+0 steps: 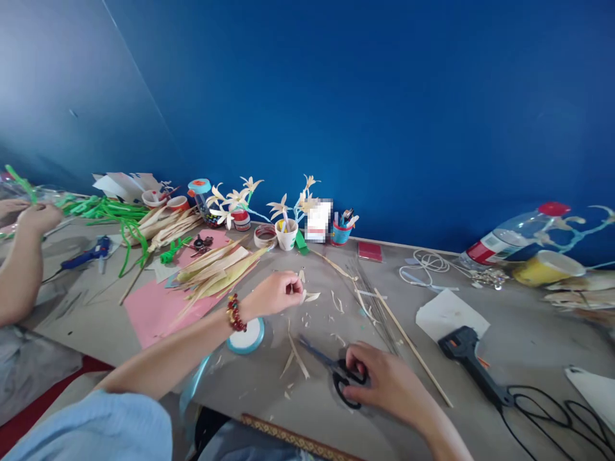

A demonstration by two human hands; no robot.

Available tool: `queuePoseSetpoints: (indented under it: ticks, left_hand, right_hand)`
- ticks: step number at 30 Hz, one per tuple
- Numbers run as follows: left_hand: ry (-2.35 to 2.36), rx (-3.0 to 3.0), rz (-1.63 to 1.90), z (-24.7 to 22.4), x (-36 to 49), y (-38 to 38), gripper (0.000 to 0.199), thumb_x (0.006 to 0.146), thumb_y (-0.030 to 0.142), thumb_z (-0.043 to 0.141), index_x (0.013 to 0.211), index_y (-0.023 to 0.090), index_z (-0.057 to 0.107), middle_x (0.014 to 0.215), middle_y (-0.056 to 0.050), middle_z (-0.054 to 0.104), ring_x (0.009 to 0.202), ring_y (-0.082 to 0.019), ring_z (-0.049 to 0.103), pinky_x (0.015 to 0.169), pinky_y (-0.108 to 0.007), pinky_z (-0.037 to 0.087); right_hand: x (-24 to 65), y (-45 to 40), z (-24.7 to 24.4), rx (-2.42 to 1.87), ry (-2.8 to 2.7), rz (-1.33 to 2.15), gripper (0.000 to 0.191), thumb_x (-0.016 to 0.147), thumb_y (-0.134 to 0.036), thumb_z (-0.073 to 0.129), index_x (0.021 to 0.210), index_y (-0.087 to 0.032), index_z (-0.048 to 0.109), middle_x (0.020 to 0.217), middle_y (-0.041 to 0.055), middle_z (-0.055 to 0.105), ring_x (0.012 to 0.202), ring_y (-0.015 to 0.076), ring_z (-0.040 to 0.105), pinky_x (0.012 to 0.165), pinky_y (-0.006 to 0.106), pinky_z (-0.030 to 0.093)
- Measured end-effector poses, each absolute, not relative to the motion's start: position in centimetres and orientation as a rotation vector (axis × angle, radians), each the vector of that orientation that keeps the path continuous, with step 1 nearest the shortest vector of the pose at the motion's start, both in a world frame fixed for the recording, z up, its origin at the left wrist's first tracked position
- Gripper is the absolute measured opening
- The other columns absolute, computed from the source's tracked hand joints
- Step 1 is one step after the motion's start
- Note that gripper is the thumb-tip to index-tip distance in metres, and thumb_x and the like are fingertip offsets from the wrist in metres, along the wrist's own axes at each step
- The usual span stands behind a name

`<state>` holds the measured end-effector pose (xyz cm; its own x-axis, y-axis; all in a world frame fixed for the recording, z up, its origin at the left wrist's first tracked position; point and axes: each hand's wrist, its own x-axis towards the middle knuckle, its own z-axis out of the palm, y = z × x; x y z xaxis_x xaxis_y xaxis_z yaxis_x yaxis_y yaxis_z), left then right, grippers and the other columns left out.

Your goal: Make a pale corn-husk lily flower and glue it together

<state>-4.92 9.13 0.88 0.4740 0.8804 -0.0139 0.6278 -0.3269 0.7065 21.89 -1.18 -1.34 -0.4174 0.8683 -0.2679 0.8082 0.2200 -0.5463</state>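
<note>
My left hand is closed in a pinch above the middle of the table, a bead bracelet on its wrist. A pale, pointed piece of corn husk shows at its fingertips. Low on the table, my right hand has its fingers in the black handles of a pair of scissors, whose blades point away to the left. Narrow husk strips and small scraps lie just left of the blades. A roll of light-blue ribbon sits under my left wrist.
Corn husks lie on pink paper at left. Husk flowers stand in a paper cup near the blue wall. Thin wires and a wooden stick lie right of centre, then a corded glue gun. At far left are another person's hands.
</note>
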Motion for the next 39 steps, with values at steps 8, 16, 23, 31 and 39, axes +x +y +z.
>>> queuePoseSetpoints:
  ticks: [8,16,23,31,39]
  left_hand:
    - [1.27,2.437,0.199,-0.7,-1.3,16.0,0.01,0.071,0.021,0.064,0.067,0.019,0.073,0.079,-0.006,0.072,0.072,-0.019,0.061,0.066,-0.028,0.042]
    - [1.264,2.592,-0.079,-0.9,0.5,17.9,0.009,0.066,0.017,0.068,0.064,0.023,0.075,0.078,-0.005,0.076,0.082,-0.022,0.063,0.072,-0.03,0.043]
    - [1.247,2.584,-0.121,-0.7,1.1,18.3,0.007,0.059,0.017,0.074,0.056,0.023,0.072,0.064,0.0,0.072,0.07,-0.019,0.063,0.069,-0.029,0.042]
    - [1.265,2.545,0.293,0.9,-2.2,18.1,0.004,0.075,0.023,0.07,0.072,0.021,0.071,0.082,-0.003,0.072,0.08,-0.019,0.064,0.073,-0.026,0.043]
    - [1.574,2.368,0.719,3.6,-14.5,10.5,0.017,0.089,0.029,0.055,0.083,0.02,0.068,0.094,-0.006,0.07,0.09,-0.021,0.062,0.087,-0.032,0.044]
  right_hand:
    - [21.7,-1.5,-3.5,-1.683,-2.379,0.77,0.02,0.064,-0.029,0.069,0.08,-0.024,0.058,0.081,-0.0041,0.066,0.069,0.0164,0.06,0.059,0.024,0.029]
    - [21.7,-1.4,-4.5,-1.704,-2.368,0.731,0.024,0.059,-0.029,0.07,0.079,-0.024,0.057,0.082,-0.0036,0.067,0.07,0.0183,0.061,0.059,0.025,0.029]
    - [21.8,-1.4,-5.0,-1.686,-2.377,0.698,0.024,0.058,-0.028,0.069,0.079,-0.025,0.058,0.082,-0.0035,0.068,0.071,0.0193,0.062,0.06,0.024,0.032]
    - [21.6,-1.6,-4.2,-1.712,-2.396,0.663,0.021,0.061,-0.027,0.067,0.079,-0.025,0.057,0.082,-0.0032,0.068,0.071,0.0188,0.062,0.06,0.024,0.033]
    - [21.9,-1.2,-4.2,-1.654,-2.411,0.753,0.014,0.067,-0.026,0.064,0.076,-0.025,0.052,0.074,-0.0028,0.066,0.066,0.0184,0.063,0.059,0.024,0.038]
